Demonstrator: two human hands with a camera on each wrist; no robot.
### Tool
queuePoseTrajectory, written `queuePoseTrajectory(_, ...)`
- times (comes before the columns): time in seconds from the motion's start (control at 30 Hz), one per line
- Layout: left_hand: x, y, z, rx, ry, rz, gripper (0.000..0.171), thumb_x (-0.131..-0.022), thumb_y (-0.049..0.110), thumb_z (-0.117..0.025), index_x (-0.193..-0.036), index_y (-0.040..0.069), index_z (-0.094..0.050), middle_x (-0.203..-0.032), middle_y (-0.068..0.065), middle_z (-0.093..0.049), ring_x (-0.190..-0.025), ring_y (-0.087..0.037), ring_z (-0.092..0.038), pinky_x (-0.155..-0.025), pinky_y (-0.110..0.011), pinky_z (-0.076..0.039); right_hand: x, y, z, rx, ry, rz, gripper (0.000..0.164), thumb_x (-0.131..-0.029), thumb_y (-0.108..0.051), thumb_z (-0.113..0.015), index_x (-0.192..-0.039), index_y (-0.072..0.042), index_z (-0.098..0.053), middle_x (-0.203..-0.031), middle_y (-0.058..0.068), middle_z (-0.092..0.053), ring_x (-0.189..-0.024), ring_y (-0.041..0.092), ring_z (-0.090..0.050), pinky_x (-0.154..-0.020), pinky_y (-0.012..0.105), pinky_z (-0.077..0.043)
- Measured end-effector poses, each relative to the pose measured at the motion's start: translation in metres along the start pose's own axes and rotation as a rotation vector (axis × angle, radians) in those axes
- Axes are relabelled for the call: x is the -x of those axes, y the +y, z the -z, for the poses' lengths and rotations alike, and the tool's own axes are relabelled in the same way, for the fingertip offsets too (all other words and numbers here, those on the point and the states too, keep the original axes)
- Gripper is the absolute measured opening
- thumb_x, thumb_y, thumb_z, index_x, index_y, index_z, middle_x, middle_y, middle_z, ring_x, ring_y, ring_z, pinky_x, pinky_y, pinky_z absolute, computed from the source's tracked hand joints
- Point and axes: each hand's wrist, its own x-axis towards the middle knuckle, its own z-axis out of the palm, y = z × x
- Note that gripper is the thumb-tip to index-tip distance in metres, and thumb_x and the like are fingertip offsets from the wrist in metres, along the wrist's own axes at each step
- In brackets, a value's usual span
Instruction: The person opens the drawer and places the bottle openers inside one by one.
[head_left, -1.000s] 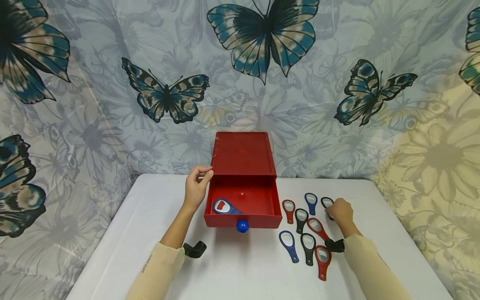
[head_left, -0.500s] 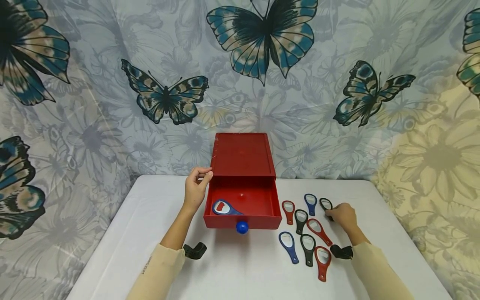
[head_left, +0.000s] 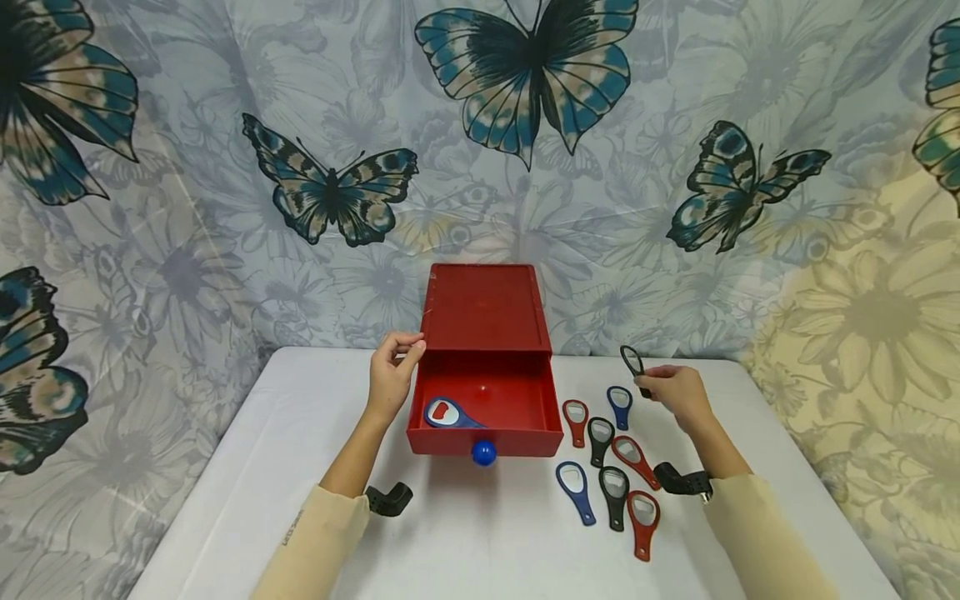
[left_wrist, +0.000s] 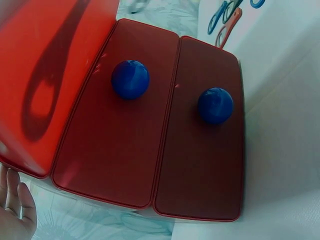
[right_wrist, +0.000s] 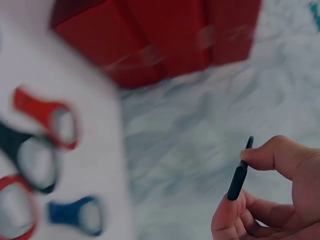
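Observation:
A small red drawer chest [head_left: 486, 308] has its top drawer [head_left: 486, 443] pulled out. Lying in the drawer is a blue bottle opener [head_left: 450, 414] with a metal inset. My left hand [head_left: 392, 379] touches the chest's left side with its fingertips; in the left wrist view, that hand [left_wrist: 17, 215] is partly cut off. Above the table's right part, my right hand [head_left: 678, 392] holds up a black bottle opener [head_left: 638, 367] by its handle. In the right wrist view, the black opener [right_wrist: 237, 182] appears edge-on between thumb and fingers.
Several other openers lie right of the chest, among them a blue one [head_left: 619, 407], a red one [head_left: 643, 525] and a black one [head_left: 614, 497]. Blue knobs [left_wrist: 215, 105] stick out from the lower drawers. A butterfly-print cloth [head_left: 480, 208] hangs behind the white table [head_left: 247, 467].
My right hand has gripped the black opener at the far right and lifted it off the table, upward and slightly left. The left hand stays at the chest.

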Motion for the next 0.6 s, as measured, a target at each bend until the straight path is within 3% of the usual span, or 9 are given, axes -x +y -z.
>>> queuePoseTrajectory(0.13, -0.001, 0.001, 0.000, -0.003, -0.002, 0.006, 0.019, -0.093, -0.001, -0.060, -0.103, -0.017, -0.060, -0.110, -0.033, -0.058, -0.080, 0.003, -0.057, -0.075, -0.011, -0.049, 0.005, -0.035, 0.009, -0.016, 0.011, 0.094, 0.044, -0.089, -0.018, -0.068, -0.119, 0.014, -0.060, -0.079, -0.015, -0.063, -0.067, -0.006, -0.057, -0.063, 0.015, -0.051)
queuePoseTrajectory(0.23, -0.002, 0.003, 0.000, -0.012, -0.002, 0.025, 0.019, -0.093, 0.000, -0.060, -0.104, -0.016, -0.061, -0.110, -0.032, -0.059, -0.080, 0.003, -0.056, -0.075, -0.012, -0.049, 0.011, -0.062, 0.011, -0.007, -0.001, 0.173, 0.045, -0.089, -0.018, -0.068, -0.121, 0.013, -0.060, -0.080, -0.016, -0.061, -0.068, -0.008, -0.056, -0.063, 0.013, -0.050)
queuePoseTrajectory(0.47, -0.003, 0.008, 0.002, -0.025, -0.020, 0.090, 0.022, -0.094, 0.002, -0.060, -0.110, -0.013, -0.060, -0.111, -0.030, -0.061, -0.080, 0.000, -0.056, -0.074, -0.012, -0.048, 0.036, -0.116, -0.002, 0.026, -0.055, 0.326, 0.036, -0.086, -0.011, -0.071, -0.115, 0.011, -0.064, -0.089, 0.005, -0.066, -0.072, -0.005, -0.056, -0.062, 0.014, -0.049)
queuePoseTrajectory(0.6, -0.003, 0.011, 0.003, -0.034, -0.025, 0.105, 0.024, -0.093, 0.003, -0.061, -0.112, -0.012, -0.060, -0.111, -0.029, -0.061, -0.080, -0.001, -0.057, -0.075, -0.012, -0.048, 0.048, -0.137, -0.017, 0.052, -0.124, 0.382, 0.032, -0.085, -0.008, -0.072, -0.112, 0.008, -0.066, -0.089, 0.012, -0.067, -0.074, 0.005, -0.058, -0.064, 0.016, -0.051)
